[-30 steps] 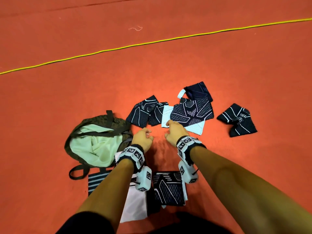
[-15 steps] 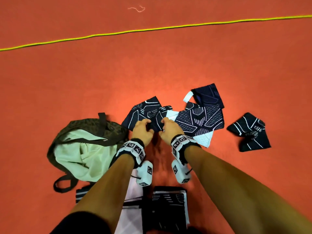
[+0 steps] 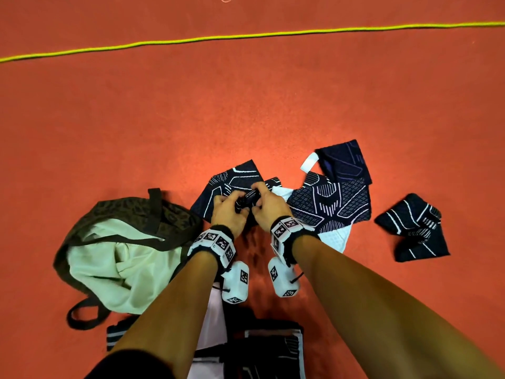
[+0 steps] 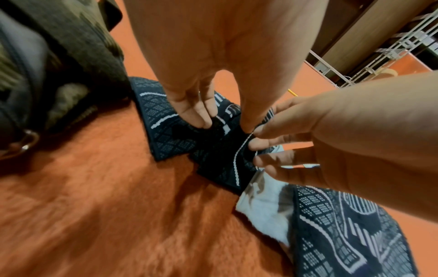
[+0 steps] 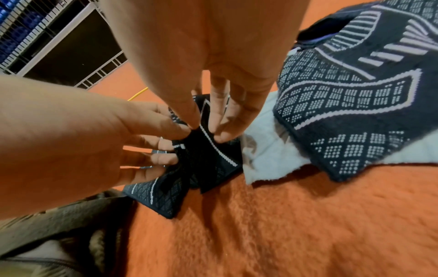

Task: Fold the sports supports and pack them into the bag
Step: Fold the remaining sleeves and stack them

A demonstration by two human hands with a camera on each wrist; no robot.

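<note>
A black sports support with white lines (image 3: 240,176) lies on the orange floor just right of the bag (image 3: 175,212). Both hands pinch its bunched middle. My left hand (image 3: 235,207) holds the left part between thumb and fingers; the left wrist view shows its fingertips (image 4: 201,118) pressed into the fabric (image 4: 166,138). My right hand (image 3: 258,201) pinches the right part, seen close in the right wrist view (image 5: 206,133) on the dark cloth (image 5: 213,161). The olive bag lies open, showing a pale green lining (image 3: 109,263).
A larger patterned support on a white one (image 3: 330,209) lies right of my hands, a navy one (image 3: 344,162) behind it, another black one (image 3: 412,231) farther right. Folded supports (image 3: 273,351) lie near my body. A yellow line (image 3: 246,35) crosses the floor.
Both hands moved forward from bare floor onto the black support and took hold of its middle. The view shifted, so the bag and supports sit lower in the frame.
</note>
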